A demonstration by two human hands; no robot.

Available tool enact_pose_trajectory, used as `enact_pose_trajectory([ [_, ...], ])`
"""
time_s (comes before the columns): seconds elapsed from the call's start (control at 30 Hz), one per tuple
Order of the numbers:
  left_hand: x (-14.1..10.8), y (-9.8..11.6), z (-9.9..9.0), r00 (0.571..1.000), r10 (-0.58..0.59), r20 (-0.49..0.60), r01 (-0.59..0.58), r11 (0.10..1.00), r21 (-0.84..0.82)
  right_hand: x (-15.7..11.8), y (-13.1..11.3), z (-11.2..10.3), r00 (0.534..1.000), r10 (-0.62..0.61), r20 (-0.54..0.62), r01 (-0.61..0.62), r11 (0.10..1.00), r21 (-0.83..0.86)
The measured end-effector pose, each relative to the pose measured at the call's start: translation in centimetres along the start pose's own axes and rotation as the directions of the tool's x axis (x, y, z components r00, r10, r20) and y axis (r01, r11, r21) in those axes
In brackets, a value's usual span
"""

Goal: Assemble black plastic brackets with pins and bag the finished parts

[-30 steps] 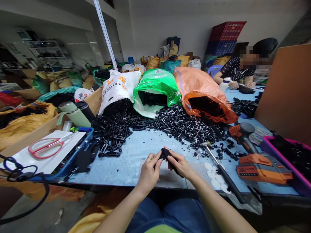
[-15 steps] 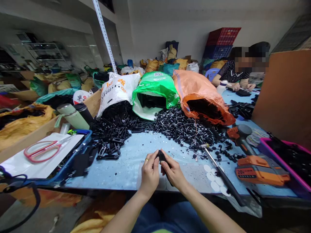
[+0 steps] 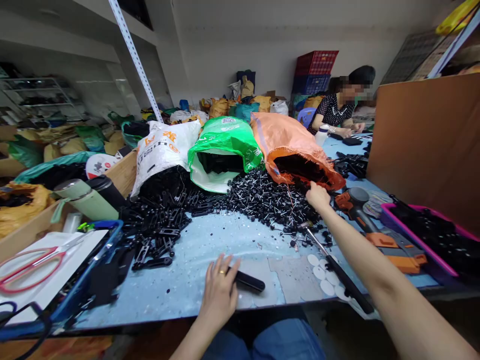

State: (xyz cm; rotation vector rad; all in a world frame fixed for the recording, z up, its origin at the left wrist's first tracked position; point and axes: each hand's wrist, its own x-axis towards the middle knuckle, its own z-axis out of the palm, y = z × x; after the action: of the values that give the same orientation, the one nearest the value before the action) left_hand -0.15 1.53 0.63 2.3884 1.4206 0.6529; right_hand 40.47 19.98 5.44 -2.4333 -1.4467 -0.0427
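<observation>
My left hand (image 3: 218, 285) rests on the near part of the table, its fingers stretched and slightly spread over one end of a long black plastic piece (image 3: 250, 281). The piece lies flat, its rounded other end sticking out to the right. My right hand (image 3: 318, 197) is stretched forward to the right edge of a pile of black-headed metal pins (image 3: 266, 197), just below the mouth of an orange woven bag (image 3: 285, 137). Its fingers are curled together; whatever they pinch, if anything, is hidden.
A hammer (image 3: 347, 282) lies by white discs (image 3: 318, 272) under my right forearm. An orange cordless drill (image 3: 403, 260) and a pink bin (image 3: 390, 220) stand right. Black forked parts (image 3: 161, 240), scissors (image 3: 48, 257) and bottles (image 3: 86, 197) are left. A co-worker (image 3: 337, 107) sits beyond.
My hands have parted. The black piece both held has come down to the table by my left hand, while my right hand has moved forward and right to the pins. The view has shifted right.
</observation>
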Motion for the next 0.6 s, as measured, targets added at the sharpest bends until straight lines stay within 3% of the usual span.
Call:
enact_pose_trajectory([
  [0.07, 1.2, 0.7, -0.7, 0.965, 0.183, 0.186, -0.199, 0.977, 0.072, 1.5, 1.3, -0.1, 0.997, 0.016, 0.069, -0.015, 1.0, -0.008],
  [0.13, 2.1, 1.1, -1.0, 0.938, 0.212, 0.274, -0.253, 0.959, 0.125, 2.0, 2.0, -0.2, 0.994, -0.005, 0.11, 0.005, 1.0, -0.008],
  [0.3, 2.1, 0.1, -1.0, 0.971, 0.111, 0.213, -0.156, 0.965, 0.21, 0.3, 2.3, -1.2, 0.994, -0.108, 0.034, 0.107, 0.994, 0.022],
  [0.37, 1.6, -0.1, -1.1, 0.981, 0.065, 0.183, -0.091, 0.986, 0.139, -2.1, 1.5, -2.0, 0.978, -0.199, -0.064, 0.207, 0.963, 0.17],
  [0.43, 1.5, 0.5, -1.2, 0.991, 0.007, 0.13, 0.0, 0.999, -0.052, -6.2, 0.0, -2.7, 0.951, -0.267, -0.155, 0.308, 0.809, 0.5],
  [0.5, 1.9, 1.8, -1.4, 0.989, -0.109, 0.098, 0.138, 0.912, -0.387, -11.7, -2.3, -2.8, 0.967, -0.244, -0.079, 0.202, 0.538, 0.819],
  [0.53, 2.4, 2.6, -1.5, 0.977, -0.179, 0.119, 0.214, 0.787, -0.579, -14.7, -3.6, -2.6, 0.969, -0.245, 0.022, 0.086, 0.421, 0.903],
  [0.6, 3.4, 3.9, -1.5, 0.928, -0.304, 0.215, 0.331, 0.41, -0.85, -20.4, -5.9, -2.0, 0.945, -0.295, 0.143, -0.08, 0.216, 0.973],
])
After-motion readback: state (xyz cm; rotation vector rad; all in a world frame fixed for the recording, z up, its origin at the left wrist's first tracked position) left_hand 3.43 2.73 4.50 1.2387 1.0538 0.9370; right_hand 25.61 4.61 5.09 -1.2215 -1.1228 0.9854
